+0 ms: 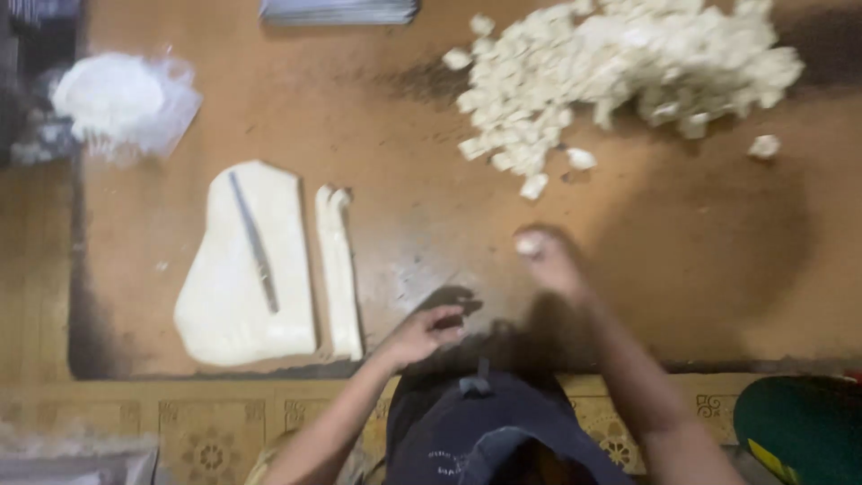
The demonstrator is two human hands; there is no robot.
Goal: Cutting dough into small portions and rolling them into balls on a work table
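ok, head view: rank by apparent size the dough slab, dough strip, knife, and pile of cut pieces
1. pile of cut pieces
2. dough slab
3. dough strip
4. knife
Pile lies farther from the camera, so its lead is if anything understated.

Clear plastic bag (126,103) of white powder (flour, perhaps) lies far left.

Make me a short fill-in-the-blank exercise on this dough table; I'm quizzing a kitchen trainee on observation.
1. A knife lies on top of the flat ____ of dough.
2. The cut dough strip lies on the slab's ____ side in the picture.
3. The right hand holds a small dough ____ at its fingertips.
4. The left hand rests on the ____ tabletop.

Missing words: slab; right; piece; brown
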